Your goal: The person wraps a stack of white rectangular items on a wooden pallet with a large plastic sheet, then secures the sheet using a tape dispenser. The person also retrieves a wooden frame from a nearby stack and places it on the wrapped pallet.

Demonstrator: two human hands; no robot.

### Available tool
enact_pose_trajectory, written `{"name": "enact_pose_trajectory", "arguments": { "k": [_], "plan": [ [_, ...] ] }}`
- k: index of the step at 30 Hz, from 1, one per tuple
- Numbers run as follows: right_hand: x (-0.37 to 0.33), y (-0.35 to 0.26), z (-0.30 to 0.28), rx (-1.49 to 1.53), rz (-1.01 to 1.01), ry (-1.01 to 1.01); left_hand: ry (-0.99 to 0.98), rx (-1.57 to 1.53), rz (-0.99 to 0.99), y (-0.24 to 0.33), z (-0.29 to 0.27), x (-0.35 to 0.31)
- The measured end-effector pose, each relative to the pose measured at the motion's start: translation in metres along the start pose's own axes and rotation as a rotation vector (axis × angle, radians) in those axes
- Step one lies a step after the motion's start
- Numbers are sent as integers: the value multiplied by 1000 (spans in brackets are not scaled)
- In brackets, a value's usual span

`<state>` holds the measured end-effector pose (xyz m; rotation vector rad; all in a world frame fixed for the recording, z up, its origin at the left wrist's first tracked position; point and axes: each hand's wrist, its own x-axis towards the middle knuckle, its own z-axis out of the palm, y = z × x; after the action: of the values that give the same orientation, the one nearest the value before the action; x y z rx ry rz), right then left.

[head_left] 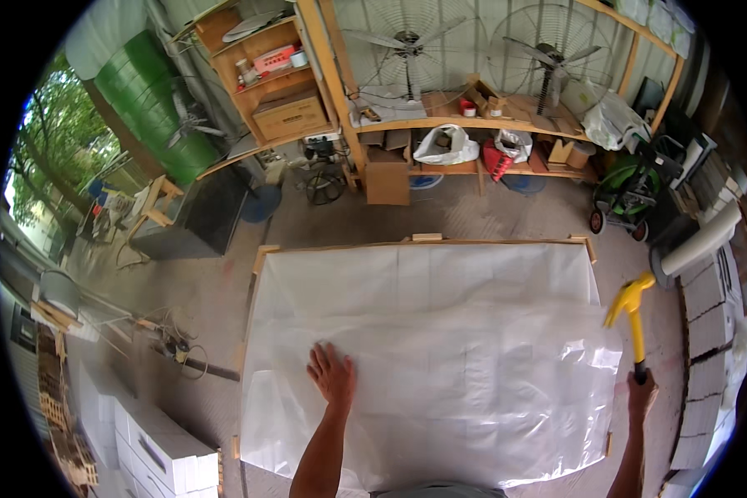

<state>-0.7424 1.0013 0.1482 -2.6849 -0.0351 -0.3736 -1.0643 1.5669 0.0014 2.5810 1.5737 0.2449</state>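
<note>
Left hand (333,379) lies splayed on the plastic sheet (465,365), already spread wide but not yet smooth, while the right hand (642,395) grips a hammer (636,328).

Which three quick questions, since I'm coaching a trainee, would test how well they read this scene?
1. Which hand holds the yellow hammer?
2. True or false: the left hand is over the floor, beyond any sheet.
3. Fill in: the hammer has a yellow head and a ___ grip.

Key: 1. The right hand. 2. False; it is over the white plastic sheet. 3. Black.
</note>
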Motion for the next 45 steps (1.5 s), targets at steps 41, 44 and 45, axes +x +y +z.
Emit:
{"name": "enact_pose_trajectory", "arguments": {
  "k": [41,44,45],
  "plan": [
    [-326,-134,91,21,-513,-414,103,255,295,-203,-77,-156],
    [-323,-119,92,71,-538,-432,266,89,510,-223,-108,-174],
    [-325,-110,89,91,-533,-416,111,-530,358,-251,-83,-179]
  ]
}}
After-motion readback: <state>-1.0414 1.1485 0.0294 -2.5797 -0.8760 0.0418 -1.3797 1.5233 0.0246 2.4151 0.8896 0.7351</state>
